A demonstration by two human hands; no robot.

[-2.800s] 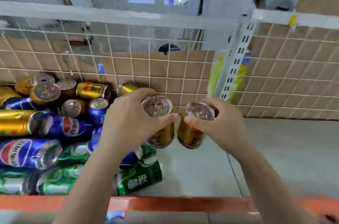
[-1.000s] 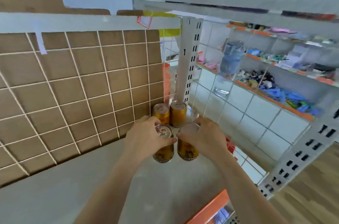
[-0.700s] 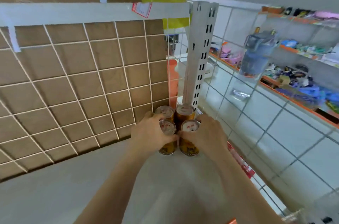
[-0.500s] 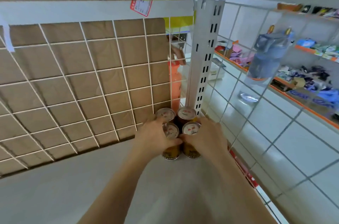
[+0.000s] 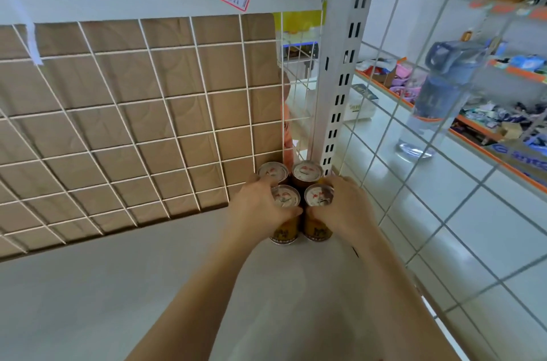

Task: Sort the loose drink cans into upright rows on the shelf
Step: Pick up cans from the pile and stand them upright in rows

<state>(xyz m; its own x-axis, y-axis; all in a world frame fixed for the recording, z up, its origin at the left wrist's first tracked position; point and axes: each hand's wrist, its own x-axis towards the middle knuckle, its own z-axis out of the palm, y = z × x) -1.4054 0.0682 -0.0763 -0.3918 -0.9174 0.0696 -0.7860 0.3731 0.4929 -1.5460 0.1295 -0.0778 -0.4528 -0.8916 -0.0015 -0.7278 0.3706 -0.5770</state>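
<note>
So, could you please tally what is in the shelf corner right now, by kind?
Cans: 4
Hands: 2, left hand and right hand
Total: 6

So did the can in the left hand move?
Yes. The front left can in the left hand went back toward the white post, close up to the rear can.

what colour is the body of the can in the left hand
The can is golden yellow with dark print, clearest in the head view.
</note>
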